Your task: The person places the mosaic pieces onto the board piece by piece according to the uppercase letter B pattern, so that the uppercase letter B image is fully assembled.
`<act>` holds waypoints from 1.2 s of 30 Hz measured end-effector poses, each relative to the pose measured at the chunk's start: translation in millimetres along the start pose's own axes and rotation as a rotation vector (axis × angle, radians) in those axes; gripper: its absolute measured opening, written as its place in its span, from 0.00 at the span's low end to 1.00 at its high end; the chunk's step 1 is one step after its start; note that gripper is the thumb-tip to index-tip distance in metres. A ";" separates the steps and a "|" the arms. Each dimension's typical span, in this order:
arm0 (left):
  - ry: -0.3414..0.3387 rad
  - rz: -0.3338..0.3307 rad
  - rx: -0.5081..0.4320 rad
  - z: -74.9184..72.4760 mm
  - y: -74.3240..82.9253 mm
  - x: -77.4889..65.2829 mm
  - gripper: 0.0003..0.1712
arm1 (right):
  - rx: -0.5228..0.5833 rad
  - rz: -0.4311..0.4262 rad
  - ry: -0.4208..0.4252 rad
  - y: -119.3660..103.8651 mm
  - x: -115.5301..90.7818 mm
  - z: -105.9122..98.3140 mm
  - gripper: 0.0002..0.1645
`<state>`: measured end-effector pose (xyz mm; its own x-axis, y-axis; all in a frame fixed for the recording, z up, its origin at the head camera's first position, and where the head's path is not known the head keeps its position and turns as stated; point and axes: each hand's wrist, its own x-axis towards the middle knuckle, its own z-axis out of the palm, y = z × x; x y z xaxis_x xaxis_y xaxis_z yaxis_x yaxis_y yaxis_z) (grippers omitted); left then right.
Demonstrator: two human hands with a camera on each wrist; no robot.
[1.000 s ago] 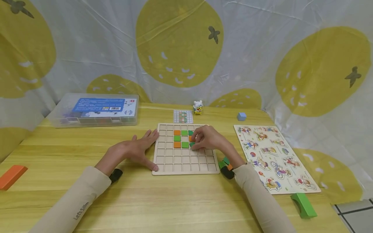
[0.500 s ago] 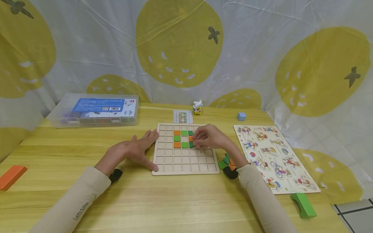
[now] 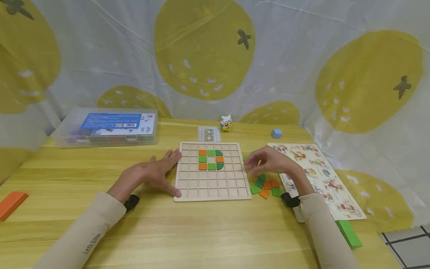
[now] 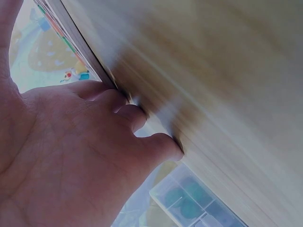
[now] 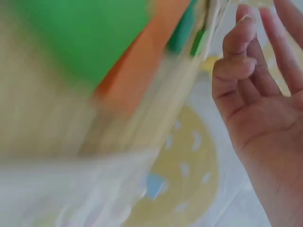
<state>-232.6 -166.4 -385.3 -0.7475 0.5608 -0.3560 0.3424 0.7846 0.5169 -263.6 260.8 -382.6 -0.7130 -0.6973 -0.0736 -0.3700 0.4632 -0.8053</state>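
Observation:
A square wooden grid board (image 3: 198, 183) lies on the table, carrying orange, light green and dark green tiles. Two dark green pieces (image 3: 219, 166) have a rounded corner. My left hand (image 3: 156, 172) is spread along the board's left edge, thumb at the near corner and fingers farther up. Just past the right edge, my right hand (image 3: 270, 160) hovers with loosely bent fingers and nothing held. By its fingertips shows a bit of a green tile (image 3: 245, 158). Below the hand lie several loose tiles, among them an orange tile (image 3: 264, 194) and a green tile (image 3: 255, 189).
A pattern card (image 3: 209, 133) and a small toy figure (image 3: 226, 123) stand behind the board. At back left is a clear plastic case (image 3: 107, 127). A picture puzzle board (image 3: 336, 186) lies under the right forearm; a blue cube (image 3: 276, 133), green block (image 3: 349, 233) and orange block (image 3: 12, 205) surround.
My right hand has left the dark green tile on the board and moved right, over the loose tiles, which now show. My left hand stays at the board's edge.

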 end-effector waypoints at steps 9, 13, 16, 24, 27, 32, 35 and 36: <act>0.002 -0.003 0.007 0.9 -1.3 -1.1 0.82 | -0.002 0.045 -0.071 16.1 -27.6 -8.1 0.19; 0.005 -0.001 0.010 1.7 -1.2 -1.1 0.82 | -0.028 0.056 -0.059 16.2 -28.2 -8.7 0.19; 0.007 0.004 0.012 1.2 -0.3 -1.7 0.82 | -0.068 0.062 -0.020 15.7 -27.2 -8.8 0.17; 0.003 0.009 0.021 0.5 1.0 -0.9 0.81 | -0.240 0.074 0.189 10.2 -1.2 -5.2 0.19; 0.001 0.010 0.016 1.0 1.2 -0.3 0.81 | -0.244 0.089 0.191 8.1 9.9 -2.5 0.21; 0.005 0.007 0.008 1.4 0.3 0.2 0.81 | -0.273 0.128 0.182 8.5 20.5 0.5 0.20; 0.007 0.008 0.002 1.0 -0.3 -0.4 0.81 | -0.299 0.134 0.183 8.4 23.6 0.8 0.16; 0.007 0.009 0.002 0.8 -0.5 -0.8 0.81 | -0.301 0.147 0.188 8.1 24.7 1.1 0.15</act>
<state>-231.7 -167.1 -385.9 -0.7486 0.5657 -0.3459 0.3499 0.7802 0.5185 -283.5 246.8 -391.6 -0.8576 -0.5125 -0.0438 -0.3944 0.7099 -0.5835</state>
